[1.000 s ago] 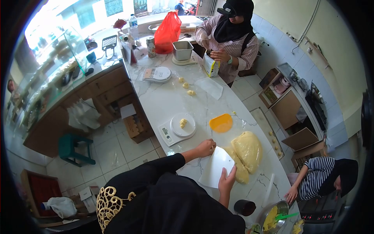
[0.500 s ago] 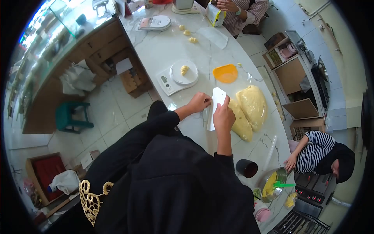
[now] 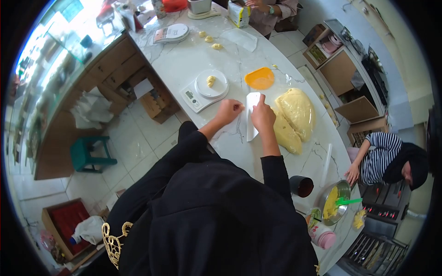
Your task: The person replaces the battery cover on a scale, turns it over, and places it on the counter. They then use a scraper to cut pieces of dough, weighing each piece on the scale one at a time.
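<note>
My right hand [image 3: 263, 115] grips a flat white dough scraper [image 3: 252, 102], held on edge over the marble table beside the dough. My left hand [image 3: 229, 112] is just left of the scraper, its fingers pinched together; anything between them is too small to make out. Right of my right hand lies a large mound of yellow dough [image 3: 297, 108], split by a cut and glossy on top. A white digital kitchen scale [image 3: 197, 106] stands ahead of my left hand, with a small lump of dough [image 3: 211, 81] on its round plate.
An orange scraper [image 3: 259, 78] lies behind the dough. Small dough pieces [image 3: 217, 46] and another scale [image 3: 171, 33] sit farther back. At right are a dark cup [image 3: 301, 186], a steel bowl [image 3: 344, 191] and a person in stripes [image 3: 380, 158]. Another person [image 3: 271, 16] stands at the far end.
My left hand has drawn away from the scraper's edge, leaving a wider gap. The view has shifted slightly. The scraper stays in my right hand.
</note>
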A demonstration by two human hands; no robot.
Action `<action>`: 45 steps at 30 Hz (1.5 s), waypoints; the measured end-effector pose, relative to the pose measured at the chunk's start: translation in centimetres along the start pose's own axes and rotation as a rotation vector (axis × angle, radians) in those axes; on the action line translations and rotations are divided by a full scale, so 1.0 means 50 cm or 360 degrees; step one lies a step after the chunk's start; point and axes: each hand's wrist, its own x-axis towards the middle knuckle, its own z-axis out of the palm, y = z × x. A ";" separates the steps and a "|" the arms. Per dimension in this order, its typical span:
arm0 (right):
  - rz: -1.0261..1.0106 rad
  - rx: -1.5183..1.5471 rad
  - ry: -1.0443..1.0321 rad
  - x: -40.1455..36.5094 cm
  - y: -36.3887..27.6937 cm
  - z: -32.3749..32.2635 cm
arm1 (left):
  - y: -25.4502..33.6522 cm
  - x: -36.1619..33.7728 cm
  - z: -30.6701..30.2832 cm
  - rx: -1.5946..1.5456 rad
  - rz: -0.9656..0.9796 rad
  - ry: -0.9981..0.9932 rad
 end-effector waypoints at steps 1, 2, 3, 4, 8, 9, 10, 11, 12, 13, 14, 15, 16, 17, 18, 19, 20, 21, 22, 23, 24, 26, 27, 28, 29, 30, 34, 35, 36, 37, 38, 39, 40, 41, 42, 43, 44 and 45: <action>0.0052 0.0067 0.0052 0.001 0.007 -0.008 | -0.002 0.013 -0.022 0.0052 -0.0055 0.0010; 0.0126 0.0146 0.0078 -0.011 0.020 -0.015 | -0.005 0.028 -0.046 -0.0056 -0.0179 0.0078; 0.0141 0.0150 0.0085 -0.027 0.031 -0.022 | 0.001 0.038 -0.080 -0.0216 -0.0273 0.0114; 0.0132 0.0280 0.0229 -0.043 0.043 -0.027 | -0.005 0.049 -0.111 -0.0082 -0.0155 0.0229; 0.0104 0.0585 0.0484 -0.084 0.083 -0.028 | -0.057 0.091 -0.197 -0.0341 -0.0297 0.0325; 0.0065 0.0674 0.0533 -0.088 0.087 -0.032 | -0.056 0.095 -0.210 -0.0353 -0.0312 0.0319; 0.0075 0.0677 0.0544 -0.092 0.091 -0.032 | -0.057 0.099 -0.218 -0.0352 -0.0304 0.0308; 0.0091 0.0714 0.0528 -0.095 0.094 -0.030 | -0.057 0.102 -0.224 -0.0234 -0.0271 0.0312; 0.0105 0.0751 0.0510 -0.096 0.097 -0.027 | -0.055 0.104 -0.226 -0.0117 -0.0240 0.0319; 0.0110 0.0751 0.0511 -0.098 0.100 -0.023 | -0.053 0.106 -0.224 -0.0118 -0.0240 0.0314; 0.0066 0.0743 0.0563 -0.099 0.101 -0.019 | -0.052 0.107 -0.223 -0.0140 -0.0256 0.0323; 0.0022 0.0735 0.0616 -0.099 0.103 -0.015 | -0.045 0.109 -0.222 -0.0162 -0.0271 0.0332; 0.0030 0.0734 0.0620 -0.099 0.104 -0.010 | -0.037 0.106 -0.214 -0.0164 -0.0268 0.0324; -0.0027 0.0770 0.0675 -0.098 0.106 -0.005 | -0.029 0.100 -0.199 -0.0301 -0.0199 0.0200; -0.0082 0.0805 0.0728 -0.100 0.107 -0.001 | -0.022 0.097 -0.184 -0.0439 -0.0134 0.0073; -0.0064 0.0803 0.0727 -0.107 0.100 -0.007 | -0.021 0.094 -0.157 -0.0504 -0.0285 -0.0060; -0.0018 0.0794 0.0654 -0.113 0.094 -0.012 | -0.020 0.072 -0.131 -0.0444 -0.0219 -0.0253; 0.0024 0.0787 0.0585 -0.117 0.086 -0.016 | -0.014 0.054 -0.097 -0.0570 -0.0229 -0.0320; 0.0028 0.0747 0.0593 -0.116 0.085 -0.005 | -0.024 0.036 -0.064 -0.0586 -0.0226 -0.0419; 0.0026 0.0753 0.0598 -0.119 0.086 -0.001 | -0.016 0.016 -0.037 -0.0618 -0.0332 -0.0467; 0.0033 0.0663 0.0563 -0.121 0.082 0.002 | -0.022 -0.005 -0.003 -0.0675 -0.0208 -0.0407; 0.0070 0.0475 0.0482 -0.126 0.064 -0.001 | 0.006 -0.034 0.025 -0.0214 -0.0310 -0.0425; 0.0134 0.0430 0.0352 -0.125 0.063 0.004 | 0.016 -0.041 0.030 -0.0072 -0.0137 -0.0368; 0.0134 0.0377 0.0292 -0.128 0.061 0.008 | -0.010 -0.051 0.058 -0.0120 -0.0010 -0.0226; 0.0127 0.0342 0.0284 -0.129 0.053 0.009 | -0.011 -0.055 0.064 -0.0102 0.0081 -0.0173; 0.0125 0.0304 0.0276 -0.130 0.047 0.009 | -0.007 -0.058 0.062 -0.0137 0.0022 -0.0184; 0.0035 0.0183 0.0177 -0.128 0.027 0.010 | -0.026 -0.063 0.051 0.0155 0.0490 0.0005; 0.0050 0.0170 0.0133 -0.122 0.022 0.018 | -0.025 -0.071 0.044 0.0111 0.0322 -0.0088; 0.0060 0.0160 0.0082 -0.119 0.015 0.026 | -0.027 -0.072 0.037 0.0158 0.0305 -0.0125; -0.0001 0.0181 0.0099 -0.117 0.008 0.030 | -0.032 -0.070 0.032 0.0200 0.0322 -0.0168; 0.0044 0.0176 0.0059 -0.116 0.002 0.028 | -0.037 -0.068 0.028 0.0191 0.0333 -0.0208; 0.0090 0.0171 0.0020 -0.113 -0.005 0.025 | -0.038 -0.064 0.021 0.0192 0.0327 -0.0300; 0.0031 0.0190 0.0034 -0.111 -0.010 0.019 | -0.045 -0.062 0.021 0.0209 0.0348 -0.0315; 0.0060 0.0215 -0.0026 -0.110 -0.015 0.010 | -0.059 -0.061 0.025 0.0200 0.0359 -0.0289; 0.0098 0.0235 -0.0096 -0.109 -0.020 0.006 | -0.056 -0.060 0.020 0.0224 0.0364 -0.0282; 0.0060 0.0244 -0.0099 -0.108 -0.024 0.004 | -0.055 -0.062 0.016 0.0239 0.0369 -0.0287; 0.0035 0.0257 -0.0118 -0.107 -0.025 0.001 | -0.055 -0.062 0.011 0.0254 0.0366 -0.0266; 0.0021 0.0266 -0.0137 -0.105 -0.024 0.001 | -0.053 -0.061 0.011 0.0280 0.0352 -0.0285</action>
